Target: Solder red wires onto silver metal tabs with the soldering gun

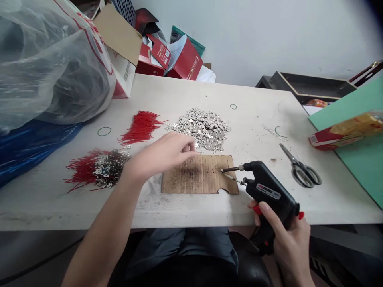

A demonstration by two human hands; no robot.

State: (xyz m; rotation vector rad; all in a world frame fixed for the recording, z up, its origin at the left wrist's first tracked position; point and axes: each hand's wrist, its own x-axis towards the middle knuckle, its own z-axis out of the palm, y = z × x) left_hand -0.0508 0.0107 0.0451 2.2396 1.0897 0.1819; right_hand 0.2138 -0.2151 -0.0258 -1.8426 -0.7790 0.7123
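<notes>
Soldering gun [269, 191] gripped in the right hand [289, 243], tip on a scorched board [199, 174].
Left hand [163, 156] pinches at the edge of the metal tabs [203, 127] — just beyond the board; plastic bag [50, 59] — contents unclear.

A: Off to the right?
B: Scissors [301, 168] flat on the white table [185, 95], blades shut. Past them a green board [356, 147] with a red and yellow packet [347, 130] lying on it.
A: Left side?
B: Big clear plastic bag [50, 59] over something blue [32, 145]. Open cardboard box [121, 44] behind, red boxes [176, 57] piled by the wall.
A: Small stuff?
B: Two green rubber bands [104, 131] on the tabletop, well apart. Dark tray [311, 85] at the far right corner.
</notes>
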